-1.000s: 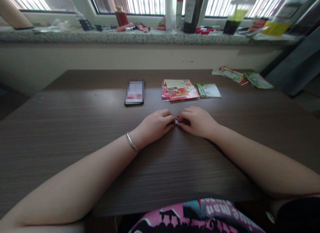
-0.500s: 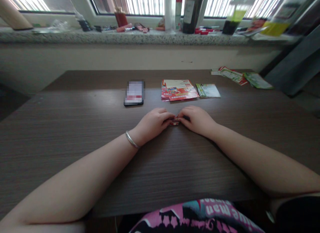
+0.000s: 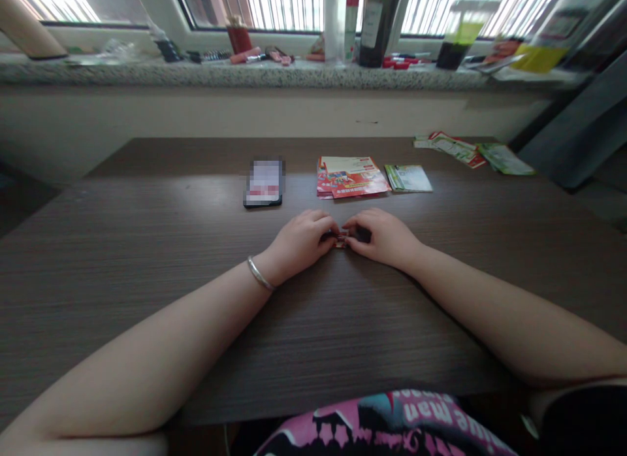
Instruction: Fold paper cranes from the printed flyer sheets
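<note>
A small piece of red and white printed paper (image 3: 341, 241) lies low over the table between my two hands, its shape partly covered by fingers. My left hand (image 3: 306, 236) pinches its left side between thumb and fingers. From the other side, my right hand (image 3: 382, 237) curves round with thumb and forefinger at the paper's right edge. Beyond my hands is a stack of red printed leaflets (image 3: 353, 177). Beside that stack, on its right, sits a smaller pile of green and white leaflets (image 3: 409, 178).
A phone (image 3: 263, 183) with a blurred screen lies left of the leaflets. Folded paper strips (image 3: 456, 149) and a green packet (image 3: 505, 159) rest at the table's far right. Bottles and small items stand on the stone windowsill (image 3: 274, 77) behind the wooden table (image 3: 147, 247).
My right thumb and forefinger have spread further apart at the paper. The paper has shifted slightly towards the left, and the left fingers have moved a little.
</note>
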### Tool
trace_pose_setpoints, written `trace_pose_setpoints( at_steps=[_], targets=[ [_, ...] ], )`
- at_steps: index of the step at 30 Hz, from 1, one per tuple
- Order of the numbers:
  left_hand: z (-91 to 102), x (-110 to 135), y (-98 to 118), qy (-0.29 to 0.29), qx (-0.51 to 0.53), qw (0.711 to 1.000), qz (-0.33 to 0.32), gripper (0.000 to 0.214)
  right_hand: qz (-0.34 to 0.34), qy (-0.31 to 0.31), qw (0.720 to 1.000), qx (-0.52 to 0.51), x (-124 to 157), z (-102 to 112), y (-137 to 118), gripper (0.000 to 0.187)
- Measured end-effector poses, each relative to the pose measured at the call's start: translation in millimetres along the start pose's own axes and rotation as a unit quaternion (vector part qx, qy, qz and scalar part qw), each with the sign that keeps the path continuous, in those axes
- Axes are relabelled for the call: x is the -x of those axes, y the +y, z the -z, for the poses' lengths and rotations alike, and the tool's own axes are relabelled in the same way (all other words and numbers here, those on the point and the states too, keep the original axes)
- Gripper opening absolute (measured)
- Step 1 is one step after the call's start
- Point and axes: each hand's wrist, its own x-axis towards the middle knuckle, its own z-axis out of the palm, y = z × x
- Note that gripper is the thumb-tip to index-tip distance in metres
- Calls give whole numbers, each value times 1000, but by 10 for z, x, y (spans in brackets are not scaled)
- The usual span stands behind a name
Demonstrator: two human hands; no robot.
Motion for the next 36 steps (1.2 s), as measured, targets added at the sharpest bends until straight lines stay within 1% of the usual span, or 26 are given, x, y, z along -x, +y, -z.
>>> trace_pose_setpoints(
  at_steps=[3, 7, 15, 18, 21, 27, 32, 36],
  targets=[
    [10, -3, -1, -7, -4, 1000, 2, 5, 15, -12, 1000, 17, 0, 5, 12, 21],
    [22, -5, 15, -2, -11, 1000, 0, 2, 16, -16, 1000, 19, -4, 4, 25, 15],
    [10, 9, 22, 7, 2, 1000, -25, 12, 41, -21, 999, 3, -17, 2, 52, 10],
    [28, 5, 9, -2, -10, 999, -39, 13, 57, -23, 998, 3, -28, 15, 41, 9],
    [48, -5, 11, -13, -22, 999, -47, 13, 65, -26, 997, 14, -38, 27, 11, 9],
    [53, -14, 32, -11, -48, 998, -45, 11, 73, -23, 997, 25, -32, 32, -36, 12],
    [67, -16, 51, -10, -69, 997, -44, 13, 72, -20, 997, 0, -47, 22, 5, 10],
    [112, -33, 80, -14, -69, 997, -42, 12, 85, -24, 995, -36, -74, 43, 45, 7]
  ],
)
